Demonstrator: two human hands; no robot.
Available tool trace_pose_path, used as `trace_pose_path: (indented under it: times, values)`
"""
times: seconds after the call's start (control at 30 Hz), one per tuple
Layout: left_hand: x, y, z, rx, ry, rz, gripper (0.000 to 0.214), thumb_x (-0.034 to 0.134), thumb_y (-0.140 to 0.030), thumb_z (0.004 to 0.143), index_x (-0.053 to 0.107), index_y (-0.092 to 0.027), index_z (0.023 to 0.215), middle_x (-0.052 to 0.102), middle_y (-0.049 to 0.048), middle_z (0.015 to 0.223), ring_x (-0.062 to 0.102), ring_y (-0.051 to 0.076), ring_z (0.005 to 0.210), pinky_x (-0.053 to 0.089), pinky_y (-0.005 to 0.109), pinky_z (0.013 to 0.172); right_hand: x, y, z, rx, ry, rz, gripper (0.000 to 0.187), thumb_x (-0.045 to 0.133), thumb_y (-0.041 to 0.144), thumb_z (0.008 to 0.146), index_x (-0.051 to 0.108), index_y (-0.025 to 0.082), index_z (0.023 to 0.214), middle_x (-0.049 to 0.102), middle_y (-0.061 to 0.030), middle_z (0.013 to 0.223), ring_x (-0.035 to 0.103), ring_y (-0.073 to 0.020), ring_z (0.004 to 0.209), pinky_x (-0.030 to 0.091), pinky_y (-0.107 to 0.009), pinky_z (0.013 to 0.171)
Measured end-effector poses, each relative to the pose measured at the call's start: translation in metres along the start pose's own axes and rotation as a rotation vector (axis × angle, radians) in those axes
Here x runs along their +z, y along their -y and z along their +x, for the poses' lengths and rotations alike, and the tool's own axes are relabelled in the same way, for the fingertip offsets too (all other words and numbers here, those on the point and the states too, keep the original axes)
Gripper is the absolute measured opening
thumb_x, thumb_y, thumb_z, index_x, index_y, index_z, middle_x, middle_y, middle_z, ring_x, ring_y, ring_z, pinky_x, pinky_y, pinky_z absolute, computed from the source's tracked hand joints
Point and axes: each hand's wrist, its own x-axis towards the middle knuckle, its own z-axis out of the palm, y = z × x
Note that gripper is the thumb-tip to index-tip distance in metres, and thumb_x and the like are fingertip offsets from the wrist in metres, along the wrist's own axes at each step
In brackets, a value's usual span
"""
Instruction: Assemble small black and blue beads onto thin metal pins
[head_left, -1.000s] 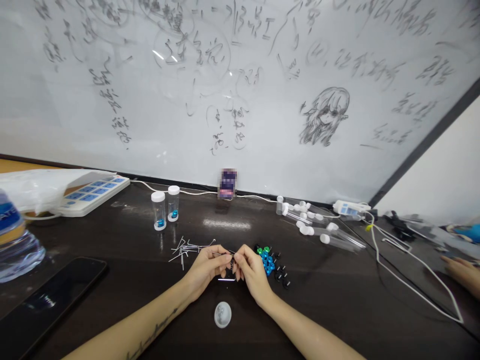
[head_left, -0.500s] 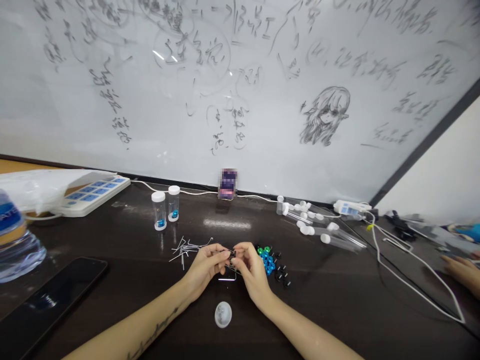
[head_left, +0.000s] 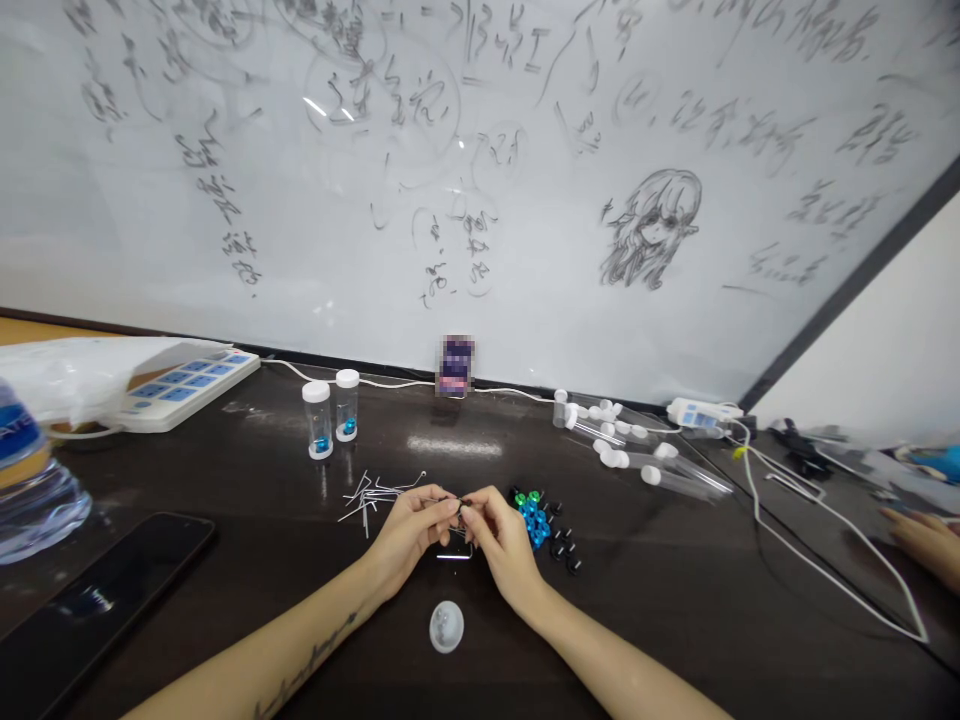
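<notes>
My left hand [head_left: 409, 530] and my right hand [head_left: 504, 540] meet fingertip to fingertip above the table. Pinched between them is a small dark part [head_left: 462, 504], mostly covered by fingers, so its kind is unclear. Just below lies an L-shaped hex key [head_left: 453, 557]. Left of my left hand is a loose pile of hex keys [head_left: 369, 497]. Close to the right hand sit small blue parts [head_left: 537, 526], green parts [head_left: 528, 498] and several black screw-like pieces [head_left: 564, 548]. Nearer me rests a small round translucent cap [head_left: 447, 628].
Two capped clear tubes [head_left: 318, 425] stand at the back left, blue pieces inside. Empty tubes [head_left: 682, 472] and white caps [head_left: 615, 458] lie back right. A phone [head_left: 105, 600], water bottle [head_left: 34, 490] and power strip [head_left: 187, 390] are left. Another person's hand [head_left: 926, 540] shows far right.
The small dark part has turned slightly between my fingertips, and the fingers have shifted a little closer together. Everything on the table stays where it was.
</notes>
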Motion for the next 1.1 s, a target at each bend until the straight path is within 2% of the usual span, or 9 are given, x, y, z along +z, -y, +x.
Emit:
trace_pose_path:
  times: [0.13,0.33,0.5,0.7,0.9,0.97,1.1]
  values:
    - [-0.0011,0.0005,0.0010,0.004,-0.021,-0.003,0.013,0.073,-0.022,0.071,0.065,-0.012,0.070,0.059,0.0002,0.058,0.046,0.006,0.048,0.038,0.017,0.047,-0.0006,0.0011,0.0004,-0.105,-0.056,-0.068,0.011,0.054,0.027,0.088,0.060,0.021,0.094,0.056,-0.0022,0.081,0.055,-0.0164,0.073,0.044,-0.026,0.065]
    - [-0.0004,0.0006,-0.0002,-0.011,0.038,0.009,0.012,0.071,-0.021,0.073,0.065,-0.011,0.071,0.058,0.0005,0.058,0.048,0.007,0.049,0.038,0.017,0.046,-0.0017,-0.0004,0.0003,0.025,0.024,0.023,0.018,0.046,0.029,0.093,0.055,0.019,0.081,0.052,0.0031,0.061,0.050,-0.0123,0.054,0.040,-0.023,0.052]
    - [-0.0002,-0.0007,-0.0003,0.004,0.001,0.006,0.012,0.070,-0.020,0.074,0.064,-0.011,0.070,0.059,0.0005,0.059,0.046,0.006,0.049,0.039,0.016,0.048,-0.0012,-0.0018,0.0001,-0.108,-0.062,-0.063,0.010,0.056,0.025,0.087,0.061,0.020,0.095,0.056,-0.0023,0.082,0.056,-0.0164,0.075,0.044,-0.026,0.065]
    - [-0.0015,0.0010,-0.0005,-0.021,0.049,0.018,0.012,0.070,-0.022,0.074,0.065,-0.011,0.072,0.059,0.0009,0.059,0.047,0.006,0.049,0.038,0.017,0.046,-0.0010,-0.0041,-0.0015,0.040,0.016,0.075,0.009,0.051,0.027,0.090,0.056,0.019,0.087,0.053,0.0037,0.060,0.052,-0.0117,0.051,0.041,-0.022,0.050]
    - [-0.0030,0.0019,0.0005,-0.013,0.033,0.009,0.012,0.070,-0.021,0.074,0.064,-0.012,0.070,0.054,-0.0019,0.054,0.044,0.005,0.047,0.038,0.016,0.047,-0.0012,-0.0044,-0.0009,-0.062,-0.060,-0.015,0.006,0.058,0.023,0.085,0.061,0.020,0.090,0.056,-0.0006,0.076,0.055,-0.0144,0.068,0.043,-0.024,0.060]
    - [-0.0022,0.0011,0.0002,-0.022,0.040,0.019,0.012,0.070,-0.022,0.074,0.064,-0.012,0.071,0.055,-0.0016,0.055,0.045,0.006,0.047,0.038,0.017,0.047,-0.0007,-0.0060,-0.0010,0.002,-0.022,0.061,0.007,0.056,0.025,0.087,0.058,0.019,0.088,0.055,0.0016,0.067,0.054,-0.0128,0.059,0.043,-0.023,0.054]
    - [-0.0008,0.0003,-0.0011,-0.032,0.059,0.042,0.012,0.070,-0.022,0.074,0.065,-0.011,0.073,0.058,0.0000,0.057,0.047,0.006,0.048,0.038,0.017,0.047,0.0000,-0.0077,-0.0013,0.115,0.057,0.161,0.021,0.047,0.032,0.092,0.050,0.019,0.076,0.052,0.0037,0.058,0.049,-0.0097,0.046,0.037,-0.020,0.042]
